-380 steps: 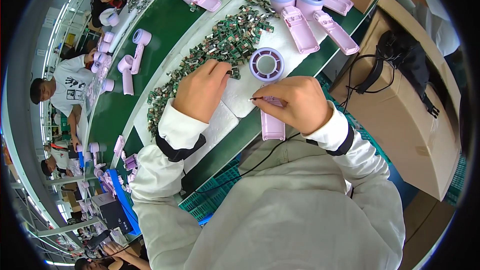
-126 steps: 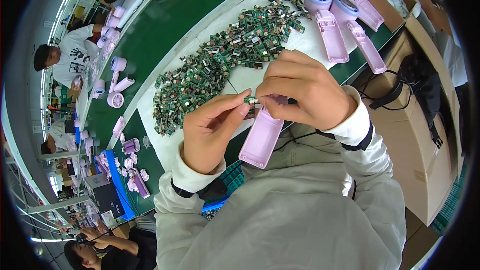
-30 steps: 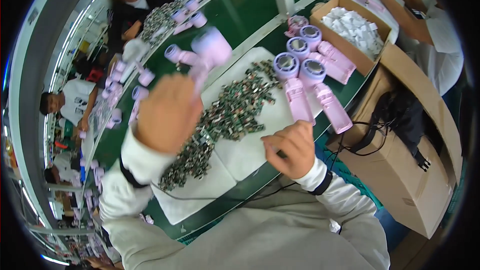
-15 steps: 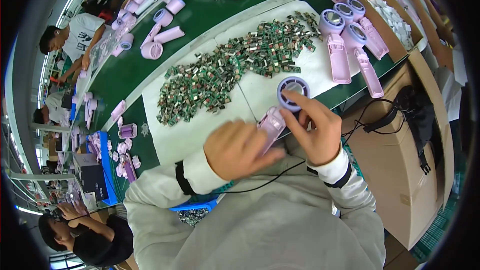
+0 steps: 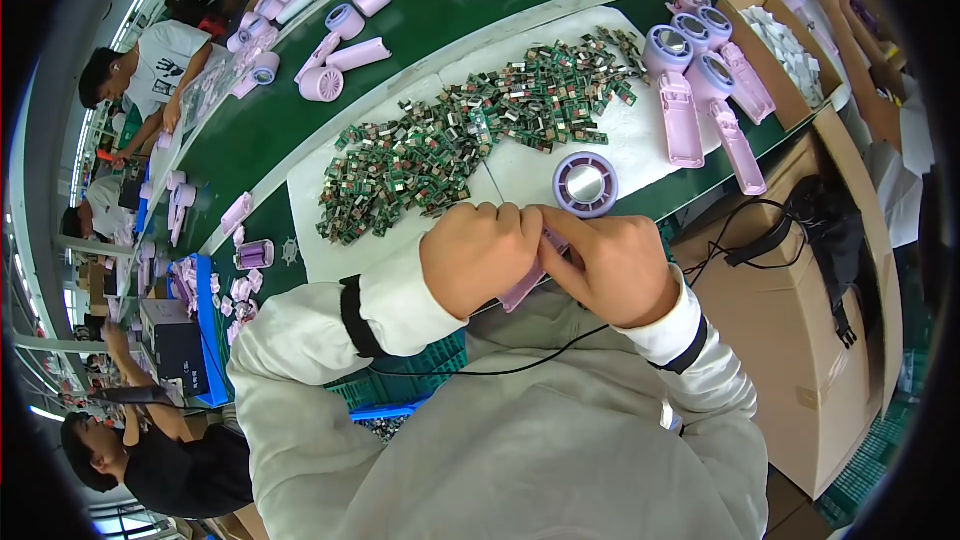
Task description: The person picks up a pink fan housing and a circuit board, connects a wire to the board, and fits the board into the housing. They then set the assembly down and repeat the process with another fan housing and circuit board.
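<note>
A handheld fan with a round lilac head point(image 5: 586, 185) lies in front of me at the near edge of the white sheet point(image 5: 350, 275). Its pink handle point(image 5: 521, 290) points back toward my body and is mostly covered by my fingers. My left hand point(image 5: 482, 255) is closed round the handle from the left. From the right, my right hand point(image 5: 622, 265) pinches the handle just below the head, and the fingertips of both hands meet there. Whatever lies between the fingertips is hidden. Beyond my hands spreads a heap of small green circuit boards point(image 5: 410, 175).
Several pink fans and handle shells point(image 5: 682, 120) stand at the right, beside a carton of white pieces point(image 5: 785, 45). A large cardboard box point(image 5: 780, 340) with black straps is at my right. Further fan parts point(image 5: 320, 83) lie on the green belt. Co-workers sit at the left.
My left hand has moved up and right onto the handle. My right hand's fingers have left the fan head's rim for the handle. Fan parts on the belt have shifted right.
</note>
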Tool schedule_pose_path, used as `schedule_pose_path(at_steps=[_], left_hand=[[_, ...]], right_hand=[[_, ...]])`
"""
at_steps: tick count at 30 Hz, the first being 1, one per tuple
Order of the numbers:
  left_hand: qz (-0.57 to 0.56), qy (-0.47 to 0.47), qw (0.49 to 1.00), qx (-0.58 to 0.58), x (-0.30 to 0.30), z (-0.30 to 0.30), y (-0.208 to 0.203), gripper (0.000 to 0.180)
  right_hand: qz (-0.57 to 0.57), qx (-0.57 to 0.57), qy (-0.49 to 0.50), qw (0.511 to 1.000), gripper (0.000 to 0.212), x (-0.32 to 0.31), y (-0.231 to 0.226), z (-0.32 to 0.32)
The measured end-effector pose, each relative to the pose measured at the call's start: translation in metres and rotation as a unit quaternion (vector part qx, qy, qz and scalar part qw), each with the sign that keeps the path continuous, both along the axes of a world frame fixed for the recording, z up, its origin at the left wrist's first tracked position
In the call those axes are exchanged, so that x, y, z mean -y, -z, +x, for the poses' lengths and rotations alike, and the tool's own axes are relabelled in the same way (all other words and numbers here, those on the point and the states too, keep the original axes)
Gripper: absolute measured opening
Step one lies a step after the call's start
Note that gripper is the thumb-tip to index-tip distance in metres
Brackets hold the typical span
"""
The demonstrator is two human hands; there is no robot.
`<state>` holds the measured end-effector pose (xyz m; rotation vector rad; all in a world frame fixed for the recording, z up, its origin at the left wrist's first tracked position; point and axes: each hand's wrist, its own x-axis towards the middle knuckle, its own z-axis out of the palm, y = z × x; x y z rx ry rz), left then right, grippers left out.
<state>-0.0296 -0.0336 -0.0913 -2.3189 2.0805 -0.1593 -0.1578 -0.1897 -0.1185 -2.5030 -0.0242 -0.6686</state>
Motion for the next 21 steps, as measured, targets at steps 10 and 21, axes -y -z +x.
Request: schedule_pose_path(at_steps=[10,21], left_hand=[[-0.006,0.023,0.992,-0.124,-0.007,0.018,-0.018,0.014],[-0.129,-0.175,0.974,-0.061,0.017,0.112,-0.025,0.023]], right_hand=[[0.004,0.029,-0.039,0.999,0.016,0.008,-0.001,0.005],[0.140,0.010,0.011,0.990,0.011,0.000,0.008,0.000]])
